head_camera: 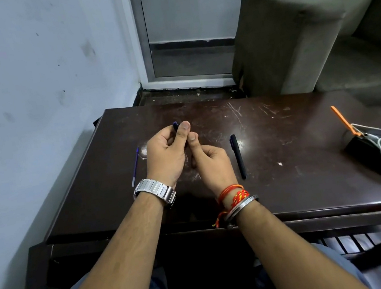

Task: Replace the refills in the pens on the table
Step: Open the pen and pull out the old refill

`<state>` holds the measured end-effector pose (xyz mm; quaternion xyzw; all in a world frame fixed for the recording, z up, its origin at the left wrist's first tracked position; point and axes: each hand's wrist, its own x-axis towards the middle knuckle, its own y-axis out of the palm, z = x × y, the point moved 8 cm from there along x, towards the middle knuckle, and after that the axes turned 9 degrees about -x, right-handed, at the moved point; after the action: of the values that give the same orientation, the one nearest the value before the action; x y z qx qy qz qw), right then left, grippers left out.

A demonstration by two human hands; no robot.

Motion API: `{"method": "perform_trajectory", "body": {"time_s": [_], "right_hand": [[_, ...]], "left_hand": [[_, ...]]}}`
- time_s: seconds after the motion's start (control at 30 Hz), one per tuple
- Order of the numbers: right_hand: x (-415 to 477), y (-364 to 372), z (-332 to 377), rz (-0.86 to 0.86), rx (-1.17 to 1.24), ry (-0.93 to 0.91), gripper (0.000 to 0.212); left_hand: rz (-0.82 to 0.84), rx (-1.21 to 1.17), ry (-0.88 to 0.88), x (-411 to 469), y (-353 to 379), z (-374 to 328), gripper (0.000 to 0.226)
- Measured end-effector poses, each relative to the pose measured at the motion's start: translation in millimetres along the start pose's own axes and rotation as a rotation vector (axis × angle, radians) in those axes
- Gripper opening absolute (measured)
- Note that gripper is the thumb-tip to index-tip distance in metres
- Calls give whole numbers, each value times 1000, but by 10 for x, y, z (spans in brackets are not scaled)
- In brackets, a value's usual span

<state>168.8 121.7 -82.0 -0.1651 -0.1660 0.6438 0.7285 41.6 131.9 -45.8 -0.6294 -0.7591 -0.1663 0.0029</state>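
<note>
Scratched dark tabletop (286, 180) beside a pale wall (32, 92) and grey sofa (291, 34). One refill (135, 166) lies near its left edge, one black pen (238, 156) mid-table. Left hand (165, 153) and right hand (211, 163) together pinch a second, blue pen (175, 124).

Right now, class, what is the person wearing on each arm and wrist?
Both forearms are bare, no sleeves in view. The left wrist carries a silver metal link watch. The right wrist carries red and orange threads and a plain steel bangle. No rings show on either hand.

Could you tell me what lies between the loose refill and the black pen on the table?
In the head view, both hands, together gripping a small dark pen part.
</note>
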Motion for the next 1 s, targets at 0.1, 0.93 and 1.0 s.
{"method": "perform_trajectory", "body": {"time_s": [0.1,0.93,1.0], "right_hand": [[12,15,-9,76,76,-48,63],[-185,225,183,488,577,-11,47],[-159,198,191,426,482,-91,39]], "left_hand": [[-23,-108,1,10,-17,-35,17],[186,-262,-139,-66,22,15,20],[137,-245,-117,-42,-26,8,20]]}}
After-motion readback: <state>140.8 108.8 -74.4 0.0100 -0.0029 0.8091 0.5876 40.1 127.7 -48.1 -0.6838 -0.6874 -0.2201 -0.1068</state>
